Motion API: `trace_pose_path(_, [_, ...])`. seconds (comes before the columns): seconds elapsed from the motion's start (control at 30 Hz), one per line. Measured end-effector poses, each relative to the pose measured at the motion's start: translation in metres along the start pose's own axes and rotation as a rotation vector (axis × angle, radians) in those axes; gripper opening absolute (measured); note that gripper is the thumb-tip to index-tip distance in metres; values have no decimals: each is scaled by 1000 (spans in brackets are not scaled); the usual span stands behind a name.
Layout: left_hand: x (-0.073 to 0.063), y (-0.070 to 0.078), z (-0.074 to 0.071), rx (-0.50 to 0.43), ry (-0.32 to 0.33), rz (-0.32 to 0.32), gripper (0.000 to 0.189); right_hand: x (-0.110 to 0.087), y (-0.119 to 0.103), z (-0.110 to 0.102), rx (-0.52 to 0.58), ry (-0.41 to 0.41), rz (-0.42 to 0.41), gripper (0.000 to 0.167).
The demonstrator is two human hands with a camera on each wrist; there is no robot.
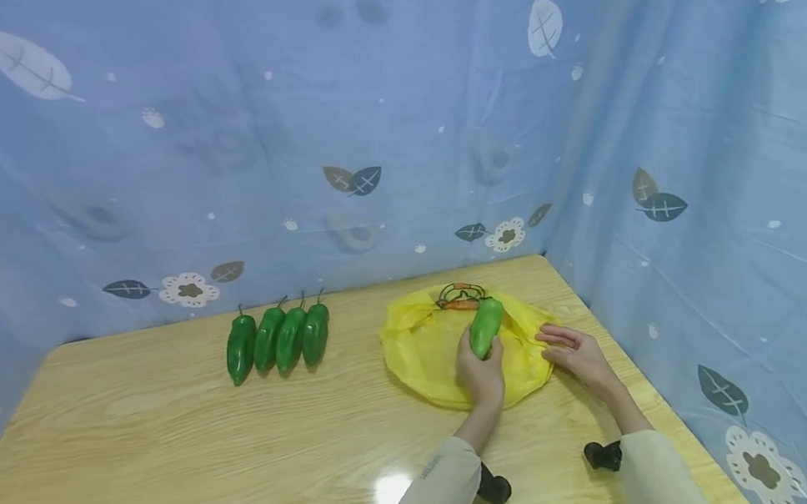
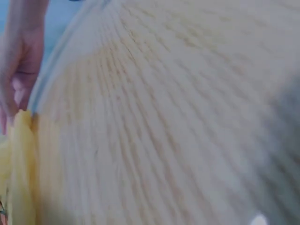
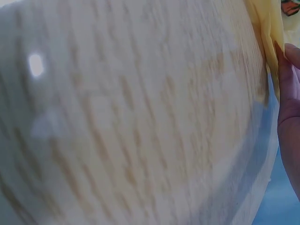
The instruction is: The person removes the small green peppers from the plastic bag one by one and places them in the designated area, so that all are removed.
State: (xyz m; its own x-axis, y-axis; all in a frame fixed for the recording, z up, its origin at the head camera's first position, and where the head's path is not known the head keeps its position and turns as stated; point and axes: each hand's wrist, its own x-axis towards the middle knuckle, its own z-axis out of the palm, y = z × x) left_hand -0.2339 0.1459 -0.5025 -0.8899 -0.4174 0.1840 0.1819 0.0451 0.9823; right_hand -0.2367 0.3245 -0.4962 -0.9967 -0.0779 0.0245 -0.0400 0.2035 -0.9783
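Note:
In the head view my left hand (image 1: 481, 373) grips a green pepper (image 1: 486, 326) by its lower end, holding it over the yellow plastic bag (image 1: 411, 373). The bag lies spread in a round shape with its mouth wide. At its right side my right hand (image 1: 581, 358) holds the bag's edge between thumb and fingers. The right wrist view shows a hand (image 3: 290, 93) against the yellow plastic (image 3: 271, 33). On the left of the table, several darker green peppers (image 1: 240, 349) lie side by side, stems pointing away.
Wood-grain table (image 1: 173, 465) under everything. An orange and black patterned patch (image 1: 460, 296) shows at the bag's far side. A blue curtain (image 1: 246, 137) with leaves and flowers hangs behind and to the right. Black wrist mounts (image 1: 493, 486) sit at both sleeves.

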Motion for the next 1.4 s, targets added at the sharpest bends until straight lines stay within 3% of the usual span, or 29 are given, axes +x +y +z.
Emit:
trace_pose_path(0.1, [-2, 6, -9, -51, -11, -24, 40, -1, 2, -2, -1, -5, 0, 52])
trace_pose_path(0.23, [-4, 13, -21, -106, -35, -103, 35, -2, 3, -4, -22, -21, -15, 52])
trace_pose_path(0.4, [-3, 19, -38, -129, -71, -165, 27, -2, 2, -8, -44, -21, -27, 52])
trace_pose_path(0.57, [2, 23, -50, -142, -103, -205, 33, -2, -2, -11, -68, -19, -38, 52])
trace_pose_path(0.83, [10, 30, -65, -158, -81, -170, 49, 2, -2, -8, -83, -26, -46, 51])
trace_pose_path(1.13, [11, 40, -83, -170, -94, -136, 52, 6, -3, -6, -56, -48, -61, 52])
trace_pose_path(1.4, [10, 42, -93, -226, -66, -126, 53, 5, -3, -6, -45, -46, -52, 52])
